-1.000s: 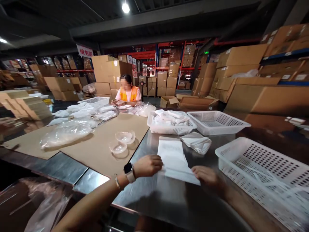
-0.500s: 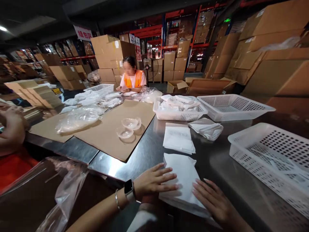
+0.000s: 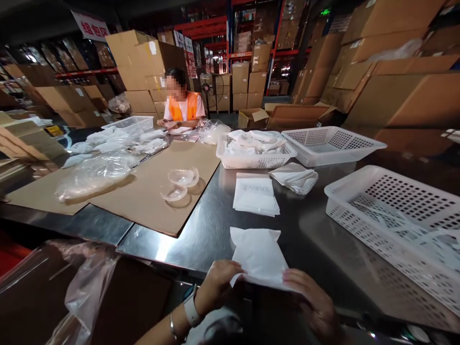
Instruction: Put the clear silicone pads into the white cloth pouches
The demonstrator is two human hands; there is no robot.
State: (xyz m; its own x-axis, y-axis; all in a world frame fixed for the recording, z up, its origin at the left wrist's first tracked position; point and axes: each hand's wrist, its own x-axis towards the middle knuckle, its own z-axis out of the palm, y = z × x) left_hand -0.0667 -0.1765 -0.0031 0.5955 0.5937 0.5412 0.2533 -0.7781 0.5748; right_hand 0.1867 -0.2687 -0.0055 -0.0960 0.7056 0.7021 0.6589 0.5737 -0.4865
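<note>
A flat white bag (image 3: pixel 259 254) lies at the near edge of the metal table, its near end bent up between my two hands. My left hand (image 3: pixel 222 279) wears a watch and has its fingers curled round the bag's near left corner. At the near right corner my right hand (image 3: pixel 312 296) grips the same bag, fingers on top and thumb hidden. Just beyond it lies a small stack of white printed bags (image 3: pixel 255 193). Beside that stack is a crumpled white bundle (image 3: pixel 294 178).
White perforated baskets (image 3: pixel 395 230) stand to the right and behind; one basket (image 3: pixel 257 160) is heaped with white bags. On a cardboard sheet (image 3: pixel 154 206) sit clear plastic cups (image 3: pixel 184 177) and a clear plastic bag (image 3: pixel 97 175). A person in an orange vest (image 3: pixel 183 108) works across the table.
Both hands went from lying flat on the white bag to gripping its near corners, and the near end came up. The view shifted; the person's arm at far left is out of sight.
</note>
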